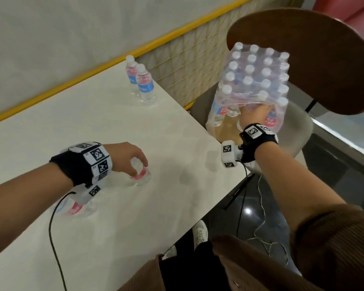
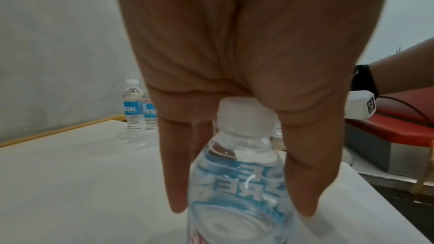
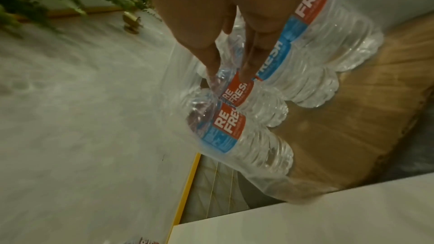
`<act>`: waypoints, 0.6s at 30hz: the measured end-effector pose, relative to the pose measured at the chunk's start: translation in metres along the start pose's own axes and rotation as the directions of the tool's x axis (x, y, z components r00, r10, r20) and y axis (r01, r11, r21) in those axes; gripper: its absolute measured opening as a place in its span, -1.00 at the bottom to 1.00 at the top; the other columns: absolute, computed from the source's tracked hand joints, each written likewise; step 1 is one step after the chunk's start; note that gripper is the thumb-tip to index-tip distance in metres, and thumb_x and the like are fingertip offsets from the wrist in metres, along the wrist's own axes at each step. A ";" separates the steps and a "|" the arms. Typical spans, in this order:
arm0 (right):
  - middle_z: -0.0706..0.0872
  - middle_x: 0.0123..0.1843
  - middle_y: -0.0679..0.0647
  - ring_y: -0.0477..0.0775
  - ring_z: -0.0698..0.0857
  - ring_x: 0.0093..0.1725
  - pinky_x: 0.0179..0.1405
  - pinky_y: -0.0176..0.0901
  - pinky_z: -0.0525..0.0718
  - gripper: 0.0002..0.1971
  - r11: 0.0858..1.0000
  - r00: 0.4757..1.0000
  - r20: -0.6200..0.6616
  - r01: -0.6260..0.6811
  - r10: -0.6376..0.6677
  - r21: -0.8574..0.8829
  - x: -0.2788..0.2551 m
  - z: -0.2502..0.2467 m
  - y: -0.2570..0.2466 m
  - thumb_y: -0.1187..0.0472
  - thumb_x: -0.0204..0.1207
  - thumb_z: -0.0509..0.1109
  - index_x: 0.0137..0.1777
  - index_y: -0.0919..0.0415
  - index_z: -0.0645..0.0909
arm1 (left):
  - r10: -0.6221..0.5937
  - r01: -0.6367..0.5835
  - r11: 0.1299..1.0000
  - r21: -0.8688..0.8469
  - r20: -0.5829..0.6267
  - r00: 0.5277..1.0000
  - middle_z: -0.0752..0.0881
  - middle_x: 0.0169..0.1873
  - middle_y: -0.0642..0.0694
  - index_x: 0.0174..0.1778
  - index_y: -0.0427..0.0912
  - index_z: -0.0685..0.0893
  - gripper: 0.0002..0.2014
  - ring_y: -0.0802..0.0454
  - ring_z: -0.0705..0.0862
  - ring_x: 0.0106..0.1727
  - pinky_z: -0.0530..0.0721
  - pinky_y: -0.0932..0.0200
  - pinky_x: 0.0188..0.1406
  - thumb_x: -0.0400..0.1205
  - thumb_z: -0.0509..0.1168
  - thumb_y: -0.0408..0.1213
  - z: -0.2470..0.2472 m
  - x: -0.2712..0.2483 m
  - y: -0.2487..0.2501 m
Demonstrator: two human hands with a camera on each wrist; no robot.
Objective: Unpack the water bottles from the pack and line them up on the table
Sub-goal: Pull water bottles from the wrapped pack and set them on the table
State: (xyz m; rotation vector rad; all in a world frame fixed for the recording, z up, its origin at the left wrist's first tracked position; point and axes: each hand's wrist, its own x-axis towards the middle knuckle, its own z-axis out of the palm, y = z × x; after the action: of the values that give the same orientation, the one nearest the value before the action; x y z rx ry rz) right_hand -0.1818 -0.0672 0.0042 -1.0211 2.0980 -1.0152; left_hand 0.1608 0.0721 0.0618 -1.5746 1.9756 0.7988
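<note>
A shrink-wrapped pack of water bottles (image 1: 254,76) stands on a chair seat right of the white table (image 1: 93,127). My right hand (image 1: 253,111) is inside the pack's torn front. In the right wrist view its fingers (image 3: 211,60) lie on either side of the neck of a red-and-blue-labelled bottle (image 3: 237,92) and pinch it. My left hand (image 1: 139,169) grips the top of a bottle (image 1: 143,176) standing mid-table, with the cap (image 2: 244,116) under my palm and fingers (image 2: 175,183) down both sides. Two bottles (image 1: 144,85) stand at the far edge. Another bottle (image 1: 76,208) stands under my left wrist.
A round brown chair back (image 1: 303,59) rises behind the pack. A yellow-framed wire partition (image 1: 187,59) runs along the table's far side. Cables (image 1: 261,217) hang off the table's right edge over the dark floor. A red bench (image 2: 399,121) shows in the left wrist view.
</note>
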 end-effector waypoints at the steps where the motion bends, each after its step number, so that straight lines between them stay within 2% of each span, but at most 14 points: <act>1: 0.25 0.59 0.23 0.19 0.32 0.57 0.54 -0.17 0.22 -0.22 1.000 1.000 -0.022 -0.003 0.003 0.021 0.002 0.002 0.000 0.20 0.51 0.43 0.58 0.44 0.08 | -0.023 0.023 1.000 0.022 0.009 1.000 0.65 0.25 0.08 0.20 0.21 0.67 -0.59 0.05 0.61 0.26 0.59 0.05 0.31 0.43 0.46 -0.13 0.000 -0.001 -0.003; 3: 0.26 0.58 0.28 0.25 0.31 0.56 0.56 -0.10 0.21 -0.24 1.000 0.999 -0.043 -0.002 0.001 -0.019 0.000 0.001 -0.004 0.19 0.49 0.42 0.57 0.41 0.12 | -0.064 0.063 0.997 0.054 0.014 0.998 0.65 0.24 0.06 0.20 0.21 0.66 -0.60 0.04 0.62 0.21 0.62 0.01 0.26 0.43 0.42 -0.13 0.001 -0.003 -0.008; 5: 0.28 0.58 0.39 0.44 0.26 0.56 0.59 0.22 0.15 -0.43 0.949 0.997 0.024 0.079 -0.075 -0.305 0.001 -0.003 -0.007 0.20 0.60 0.26 0.59 0.29 0.22 | -0.092 0.092 0.993 0.071 0.003 0.996 0.65 0.24 0.04 0.24 0.16 0.65 -0.60 0.02 0.63 0.20 0.64 0.04 0.23 0.46 0.39 -0.13 0.001 -0.004 -0.008; 6: 0.29 0.57 0.42 0.52 0.25 0.55 0.56 0.37 0.12 -0.49 0.917 0.993 0.062 0.118 -0.102 -0.380 0.001 -0.005 -0.010 0.20 0.65 0.17 0.60 0.18 0.26 | -0.100 0.100 0.992 0.072 -0.006 0.995 0.64 0.25 0.03 0.27 0.13 0.64 -0.60 0.01 0.62 0.19 0.63 0.07 0.21 0.48 0.37 -0.14 0.002 -0.003 -0.008; 8: 0.35 0.56 0.38 0.53 0.29 0.52 0.50 0.50 0.12 -0.51 0.889 0.985 0.119 0.168 -0.129 -0.426 0.004 -0.005 -0.011 0.18 0.66 0.11 0.59 0.00 0.28 | -0.116 0.117 0.990 0.077 -0.015 0.993 0.62 0.26 0.02 0.32 0.10 0.61 -0.58 0.01 0.61 0.20 0.61 0.14 0.14 0.51 0.34 -0.15 0.001 -0.001 -0.005; 9: 0.36 0.56 0.36 0.51 0.31 0.52 0.48 0.52 0.12 -0.51 0.859 0.973 0.156 0.225 -0.172 -0.460 0.003 -0.002 -0.007 0.18 0.65 0.12 0.59 -0.03 0.28 | -0.122 0.124 0.989 0.085 -0.019 0.992 0.61 0.26 0.02 0.33 0.10 0.60 -0.57 0.01 0.60 0.20 0.61 0.15 0.13 0.51 0.33 -0.16 0.001 0.000 -0.004; 11: 0.42 0.52 0.34 0.46 0.39 0.48 0.49 0.43 0.28 -0.54 0.819 0.954 0.183 0.298 -0.238 -0.491 -0.002 -0.001 -0.005 0.22 0.65 0.15 0.55 0.03 0.34 | -0.134 0.136 0.985 0.109 -0.026 0.991 0.61 0.29 0.02 0.35 0.11 0.58 -0.56 0.01 0.60 0.24 0.62 0.11 0.17 0.51 0.31 -0.14 0.002 0.002 -0.003; 12: 0.49 0.45 0.34 0.42 0.47 0.43 0.42 0.27 0.42 -0.59 0.792 0.953 0.197 0.302 -0.232 -0.530 -0.007 0.001 -0.004 0.24 0.67 0.17 0.51 0.13 0.40 | -0.139 0.141 0.982 0.123 -0.027 0.990 0.60 0.31 0.01 0.37 0.11 0.56 -0.55 0.00 0.59 0.27 0.62 0.09 0.20 0.52 0.30 -0.12 0.003 0.002 -0.003; 13: 0.56 0.38 0.35 0.38 0.54 0.36 0.29 0.09 0.53 -0.63 0.813 0.967 0.181 0.251 -0.181 -0.525 -0.011 0.000 -0.007 0.22 0.67 0.20 0.45 0.24 0.46 | -0.140 0.143 0.980 0.141 -0.031 0.990 0.59 0.33 0.01 0.39 0.11 0.55 -0.53 -0.01 0.58 0.31 0.62 0.06 0.23 0.52 0.30 -0.10 0.004 0.003 -0.002; 14: 0.60 0.32 0.35 0.34 0.59 0.31 0.13 -0.02 0.54 -0.64 0.848 0.975 0.165 0.210 -0.147 -0.487 -0.014 0.000 -0.009 0.18 0.66 0.23 0.38 0.34 0.50 | -0.143 0.147 0.976 0.158 -0.038 0.989 0.58 0.36 0.01 0.41 0.10 0.53 -0.52 -0.02 0.57 0.34 0.61 0.03 0.26 0.52 0.29 -0.09 0.004 0.003 -0.002; 15: 0.62 0.30 0.36 0.34 0.61 0.28 0.05 -0.03 0.53 -0.62 0.879 0.980 0.137 0.188 -0.141 -0.438 -0.014 0.001 -0.009 0.13 0.66 0.25 0.33 0.40 0.52 | -0.140 0.147 0.973 0.178 -0.051 0.989 0.55 0.38 0.01 0.43 0.08 0.51 -0.50 -0.02 0.56 0.37 0.60 0.02 0.28 0.53 0.29 -0.08 0.004 0.004 0.000; 16: 0.60 0.32 0.37 0.35 0.61 0.28 0.07 0.00 0.54 -0.60 0.875 0.978 0.136 0.203 -0.158 -0.440 -0.013 0.003 -0.008 0.11 0.66 0.25 0.32 0.43 0.51 | -0.134 0.145 0.970 0.195 -0.068 0.989 0.53 0.41 0.01 0.45 0.08 0.48 -0.49 -0.03 0.53 0.40 0.58 0.01 0.31 0.54 0.30 -0.08 0.004 0.004 0.001; 18: 0.52 0.41 0.38 0.38 0.56 0.33 0.24 0.09 0.54 -0.59 0.857 0.971 0.165 0.233 -0.175 -0.460 -0.012 0.001 -0.009 0.12 0.66 0.22 0.39 0.40 0.47 | -0.109 0.128 0.970 0.206 -0.101 0.989 0.47 0.45 0.01 0.49 0.07 0.42 -0.46 -0.03 0.49 0.44 0.55 -0.02 0.35 0.55 0.31 -0.07 0.003 0.005 0.004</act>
State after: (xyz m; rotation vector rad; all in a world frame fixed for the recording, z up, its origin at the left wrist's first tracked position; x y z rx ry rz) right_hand -0.1706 -0.0611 0.0131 -1.5335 2.2248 -0.5095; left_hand 0.1555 0.0711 0.0570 -1.6064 1.9349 0.4616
